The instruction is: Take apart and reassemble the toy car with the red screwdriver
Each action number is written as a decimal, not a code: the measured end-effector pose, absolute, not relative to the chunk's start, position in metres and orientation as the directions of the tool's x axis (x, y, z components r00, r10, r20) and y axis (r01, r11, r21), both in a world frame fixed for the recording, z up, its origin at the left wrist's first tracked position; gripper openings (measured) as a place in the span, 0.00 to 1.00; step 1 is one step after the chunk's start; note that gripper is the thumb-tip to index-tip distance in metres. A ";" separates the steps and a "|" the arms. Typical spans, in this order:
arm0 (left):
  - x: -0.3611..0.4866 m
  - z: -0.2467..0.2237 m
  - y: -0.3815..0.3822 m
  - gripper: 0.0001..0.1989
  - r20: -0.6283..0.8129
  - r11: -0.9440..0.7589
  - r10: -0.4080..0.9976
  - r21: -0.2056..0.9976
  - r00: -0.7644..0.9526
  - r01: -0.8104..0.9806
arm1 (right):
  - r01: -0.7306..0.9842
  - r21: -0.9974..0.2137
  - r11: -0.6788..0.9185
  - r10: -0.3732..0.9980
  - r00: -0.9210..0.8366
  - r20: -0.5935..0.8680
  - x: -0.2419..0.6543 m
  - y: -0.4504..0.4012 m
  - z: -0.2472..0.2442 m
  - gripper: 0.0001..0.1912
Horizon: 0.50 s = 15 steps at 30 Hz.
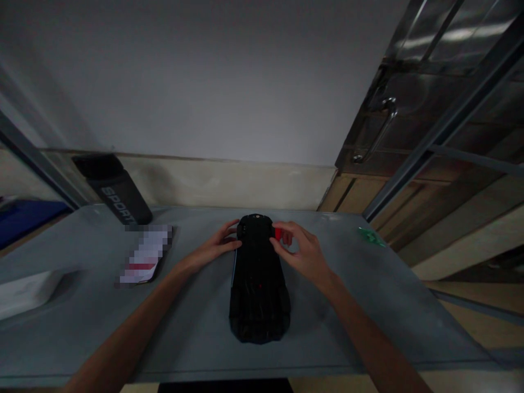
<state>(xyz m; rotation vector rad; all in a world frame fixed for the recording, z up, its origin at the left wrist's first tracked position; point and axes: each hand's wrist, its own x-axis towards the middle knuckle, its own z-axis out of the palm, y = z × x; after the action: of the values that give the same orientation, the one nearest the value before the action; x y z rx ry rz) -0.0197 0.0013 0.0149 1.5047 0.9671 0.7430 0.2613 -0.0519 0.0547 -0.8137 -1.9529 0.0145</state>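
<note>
A black toy car (257, 273) appears to lie upside down on the grey table, its dark underside facing up and its narrower end away from me. My left hand (221, 240) grips its far left side near a wheel, with thumb and fingers closed against the edge. On the opposite side, my right hand (297, 245) pinches a small red piece (278, 233) beside the far right wheel. The fingers partly cover this piece, so its shape is unclear, and I cannot tell whether it is attached to the car.
A dark bottle marked SPORT (117, 191) stands at the back left. Nearer lie a blurred-out phone-like item (147, 256) and a white object (28, 292). Green crumpled plastic (370, 236) rests on the right. Metal posts (409, 169) and a wall (229, 183) bound the table (196, 327).
</note>
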 end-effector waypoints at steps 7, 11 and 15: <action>-0.019 0.019 -0.002 0.43 -0.069 -0.014 0.881 0.985 0.467 0.173 | 0.496 -0.381 0.781 0.557 -0.275 0.784 0.261 -0.054 0.054 0.15; -0.018 0.021 -0.003 0.43 -0.078 -0.002 0.884 0.985 0.461 0.172 | 0.497 -0.393 0.773 0.573 -0.282 0.770 0.262 -0.055 0.055 0.15; -0.019 0.018 -0.001 0.42 -0.071 -0.001 0.889 0.988 0.453 0.156 | 0.493 -0.400 0.773 0.573 -0.270 0.774 0.262 -0.055 0.056 0.16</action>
<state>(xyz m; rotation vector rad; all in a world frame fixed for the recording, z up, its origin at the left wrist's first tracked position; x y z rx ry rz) -0.0188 -0.0012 0.0176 1.4791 0.9705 0.7499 0.2617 -0.0551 0.0563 -0.8087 -1.9227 0.0967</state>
